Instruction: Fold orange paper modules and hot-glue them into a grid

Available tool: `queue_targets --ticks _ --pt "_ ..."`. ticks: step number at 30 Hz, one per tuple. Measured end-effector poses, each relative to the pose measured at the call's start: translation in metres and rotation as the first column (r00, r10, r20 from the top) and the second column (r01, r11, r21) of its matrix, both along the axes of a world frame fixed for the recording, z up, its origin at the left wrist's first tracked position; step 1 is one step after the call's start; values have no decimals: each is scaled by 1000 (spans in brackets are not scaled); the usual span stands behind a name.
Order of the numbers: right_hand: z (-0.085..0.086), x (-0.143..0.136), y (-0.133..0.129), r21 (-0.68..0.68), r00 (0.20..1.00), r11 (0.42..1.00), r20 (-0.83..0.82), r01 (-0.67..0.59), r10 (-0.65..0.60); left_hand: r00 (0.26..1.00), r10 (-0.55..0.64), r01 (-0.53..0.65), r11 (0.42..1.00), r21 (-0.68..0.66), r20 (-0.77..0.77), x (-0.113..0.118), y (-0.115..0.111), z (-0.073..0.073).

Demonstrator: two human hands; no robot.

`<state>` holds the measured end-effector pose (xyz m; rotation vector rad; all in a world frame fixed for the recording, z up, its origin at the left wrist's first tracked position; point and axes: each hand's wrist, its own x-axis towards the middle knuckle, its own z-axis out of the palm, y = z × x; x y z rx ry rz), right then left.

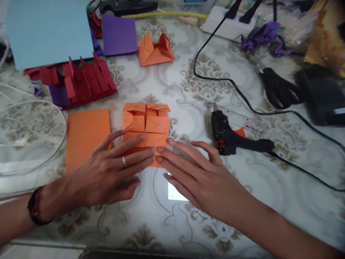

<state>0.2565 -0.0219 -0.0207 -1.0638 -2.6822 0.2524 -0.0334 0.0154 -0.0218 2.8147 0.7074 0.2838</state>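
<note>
A folded orange paper piece (pixel 147 124) lies flat on the patterned tabletop in front of me. My left hand (pixel 107 172), with a ring on one finger, lies palm down with its fingers spread over the piece's near left part. My right hand (pixel 199 176) lies flat too, its fingertips on the piece's near right edge. The fingertips of both hands almost meet there. Neither hand grips anything.
A plain orange sheet (pixel 86 135) lies left of the piece. A black glue gun (pixel 231 138) with its cable lies to the right. Behind are red folded pieces (pixel 81 81), another orange fold (pixel 155 50), purple paper (pixel 118 34), a light blue sheet (pixel 50 30), scissors (pixel 280 91) and a power strip (pixel 229 21).
</note>
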Motion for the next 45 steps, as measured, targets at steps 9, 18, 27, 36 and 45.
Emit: queue_targets --ticks 9,18,27,36,45 --pt "3 9 4 102 999 995 -31 -22 25 998 -20 17 999 45 66 -7 9 2" --pt "2 11 3 137 998 989 -35 -52 57 989 -96 84 991 107 114 -6 11 3" --pt "3 9 3 71 996 996 -66 -57 62 985 -106 94 991 92 133 -8 11 0" --pt "-1 5 2 105 999 994 -26 -37 40 985 -113 98 988 119 129 -6 11 -1" --pt "-5 2 -2 77 999 997 47 -22 18 996 -67 62 995 78 66 2 9 -1"
